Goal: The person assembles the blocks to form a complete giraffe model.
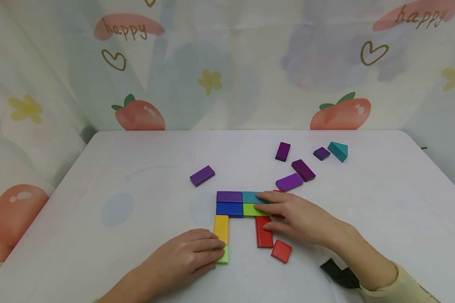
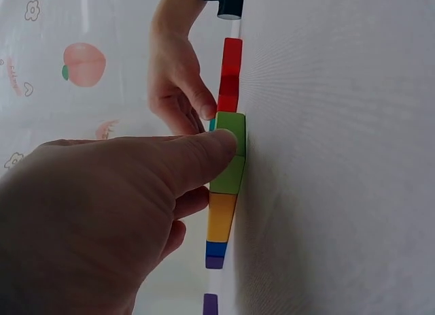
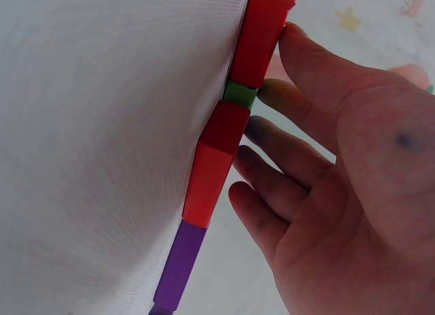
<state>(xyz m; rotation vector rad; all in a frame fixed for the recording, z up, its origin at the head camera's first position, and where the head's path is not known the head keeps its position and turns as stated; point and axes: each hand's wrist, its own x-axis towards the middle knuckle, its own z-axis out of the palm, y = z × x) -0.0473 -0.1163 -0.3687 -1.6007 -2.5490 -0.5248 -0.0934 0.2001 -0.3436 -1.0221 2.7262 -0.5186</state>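
Note:
In the head view, my left hand (image 1: 191,256) has its fingers over the light green block (image 1: 222,258) and the lower end of the yellow block (image 1: 221,228). The left wrist view shows its thumb on the light green block. My right hand (image 1: 307,216) rests extended fingertips on the teal block (image 1: 250,197) and lime green block (image 1: 252,210), with its thumb touching a red block (image 1: 264,237). A purple block (image 1: 229,196) and a blue block (image 1: 228,209) adjoin them on the left. More red shows partly hidden beneath the right hand.
A tilted red square block (image 1: 281,251) lies below the right hand. Several loose purple blocks, one at left (image 1: 202,176), and a teal triangular block (image 1: 339,151) lie farther back. A black object (image 1: 340,274) sits by the right forearm.

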